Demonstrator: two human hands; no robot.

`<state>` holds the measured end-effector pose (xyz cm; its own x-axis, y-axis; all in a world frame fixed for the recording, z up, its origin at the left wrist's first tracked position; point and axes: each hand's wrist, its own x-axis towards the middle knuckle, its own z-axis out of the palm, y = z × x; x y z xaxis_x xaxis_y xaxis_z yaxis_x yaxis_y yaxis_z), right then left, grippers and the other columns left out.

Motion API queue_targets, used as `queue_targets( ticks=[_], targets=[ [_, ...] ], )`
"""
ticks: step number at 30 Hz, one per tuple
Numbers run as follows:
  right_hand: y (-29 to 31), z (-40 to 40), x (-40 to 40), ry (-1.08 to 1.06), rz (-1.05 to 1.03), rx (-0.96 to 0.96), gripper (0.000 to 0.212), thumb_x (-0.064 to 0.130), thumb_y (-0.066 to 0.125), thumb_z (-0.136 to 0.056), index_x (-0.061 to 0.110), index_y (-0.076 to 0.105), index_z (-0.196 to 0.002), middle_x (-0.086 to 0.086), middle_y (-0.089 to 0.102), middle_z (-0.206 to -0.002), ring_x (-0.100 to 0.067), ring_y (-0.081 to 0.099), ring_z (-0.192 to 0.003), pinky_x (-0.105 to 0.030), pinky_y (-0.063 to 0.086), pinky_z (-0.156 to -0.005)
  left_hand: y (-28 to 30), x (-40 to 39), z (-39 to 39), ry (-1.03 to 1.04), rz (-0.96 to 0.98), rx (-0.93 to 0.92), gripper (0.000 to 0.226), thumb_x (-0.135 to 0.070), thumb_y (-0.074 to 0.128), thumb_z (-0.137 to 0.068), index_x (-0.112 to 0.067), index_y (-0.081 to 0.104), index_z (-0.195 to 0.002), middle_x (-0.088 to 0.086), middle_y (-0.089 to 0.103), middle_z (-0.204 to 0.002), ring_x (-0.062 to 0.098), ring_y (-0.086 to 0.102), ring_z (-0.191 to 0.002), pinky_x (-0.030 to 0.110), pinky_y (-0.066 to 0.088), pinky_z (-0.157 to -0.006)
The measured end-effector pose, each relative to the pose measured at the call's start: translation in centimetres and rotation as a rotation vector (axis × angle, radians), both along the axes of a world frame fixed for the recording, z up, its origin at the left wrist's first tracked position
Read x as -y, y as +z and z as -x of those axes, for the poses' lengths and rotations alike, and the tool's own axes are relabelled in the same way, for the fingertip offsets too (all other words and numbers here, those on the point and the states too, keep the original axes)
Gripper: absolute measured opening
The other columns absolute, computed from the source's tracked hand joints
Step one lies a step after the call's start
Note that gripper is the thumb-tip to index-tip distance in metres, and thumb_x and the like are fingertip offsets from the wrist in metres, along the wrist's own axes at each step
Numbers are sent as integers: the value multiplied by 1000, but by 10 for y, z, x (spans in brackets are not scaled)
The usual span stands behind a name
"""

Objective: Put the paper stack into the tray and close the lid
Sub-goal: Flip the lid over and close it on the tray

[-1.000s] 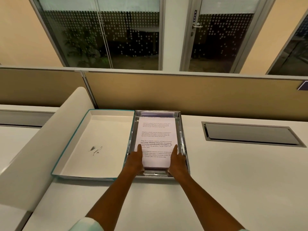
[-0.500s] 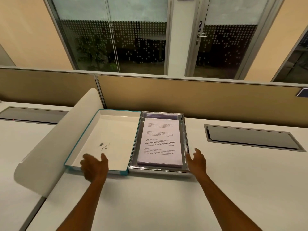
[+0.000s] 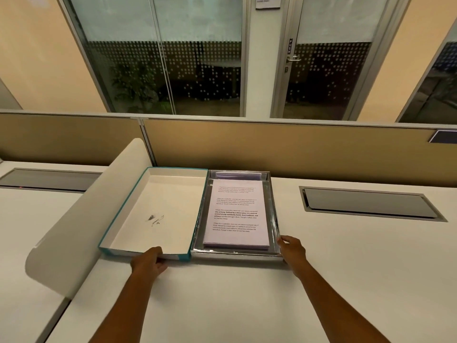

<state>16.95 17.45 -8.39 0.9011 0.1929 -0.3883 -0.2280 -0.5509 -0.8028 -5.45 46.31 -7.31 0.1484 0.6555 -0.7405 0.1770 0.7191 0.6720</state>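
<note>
A paper stack [image 3: 237, 214] with printed text lies flat inside a shiny metal tray [image 3: 274, 219] on the white desk. To the tray's left lies the lid [image 3: 158, 211], upside down, white inside with a teal rim, its right edge against the tray. My left hand [image 3: 148, 262] grips the lid's near edge, fingers curled over the rim. My right hand [image 3: 291, 251] rests against the tray's near right corner, fingers on the rim.
A curved white divider panel [image 3: 81, 226] rises just left of the lid. A tan partition wall [image 3: 284, 149] runs behind the tray. A recessed cable hatch [image 3: 368, 204] sits in the desk to the right, another hatch [image 3: 47, 179] at far left.
Both hands left the paper stack and spread apart. The left hand went to the lid's near edge and took hold; the right hand reached the tray's right corner.
</note>
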Motion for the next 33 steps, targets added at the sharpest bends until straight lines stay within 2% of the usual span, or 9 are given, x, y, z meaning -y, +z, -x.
queue_targets(
  ticks=[2,5,8,13,17,21,25,28,33],
  targets=[
    [0,0,0,5,0,5,32,24,51,-97,7,64,-121,-14,65,-114,-23,54,-91,-38,50,-88,-2,0,0,21,13,16,12,4,58,-84,0,50,-91,14,55,-83,24,60,-82,44,47,-105],
    [-1,-1,-1,8,-1,11,33,24,52,-96,6,62,-123,-15,63,-126,-24,54,-95,-37,49,-91,-1,1,-3,118,13,120,16,6,58,-80,-4,46,-78,13,49,-76,20,51,-70,40,52,-92],
    [0,-3,-1,22,15,13,35,23,52,-96,6,61,-126,-14,60,-131,-32,58,-113,-37,47,-97,-6,-6,-4,217,29,240,29,5,63,-75,-7,47,-95,13,51,-80,19,52,-71,38,53,-85],
    [-1,-4,-1,15,10,6,33,23,54,-95,7,63,-122,-13,63,-126,-28,58,-101,-37,49,-93,-8,-12,2,109,-166,339,55,5,68,-80,-5,52,-131,14,60,-117,32,59,-111,57,46,-100],
    [-3,-4,-1,20,0,-8,33,24,54,-95,7,64,-121,-13,66,-117,-25,57,-93,-34,49,-82,-5,-16,8,126,-320,421,66,12,65,-80,-9,45,-138,18,52,-140,42,52,-125,61,45,-99],
    [-1,-2,-2,6,-11,-6,30,22,53,-95,5,65,-116,-7,60,-98,-24,55,-90,-36,49,-82,8,-1,3,11,-540,361,76,12,68,-78,-16,36,-141,18,49,-137,37,53,-121,59,46,-98],
    [-1,-1,-3,-2,-10,-13,31,23,53,-96,6,65,-118,-13,65,-110,-24,55,-92,-37,50,-86,15,25,-9,-134,-704,281,81,10,72,-76,-23,32,-139,21,55,-130,35,60,-112,51,50,-96],
    [-2,-1,-1,-19,-33,-42,33,26,54,-95,9,65,-121,-6,62,-102,-24,56,-92,-37,51,-83,11,49,-16,-256,-836,163,83,1,77,-75,-23,30,-139,21,57,-133,36,62,-114,50,52,-95],
    [-1,-1,2,-65,-82,-167,35,35,56,-93,14,64,-120,-7,61,-99,-26,56,-90,-40,53,-83,12,75,-27,-444,-1057,52,77,-11,81,-73,-18,39,-137,5,59,-130,19,59,-110,42,53,-94]
  ],
)
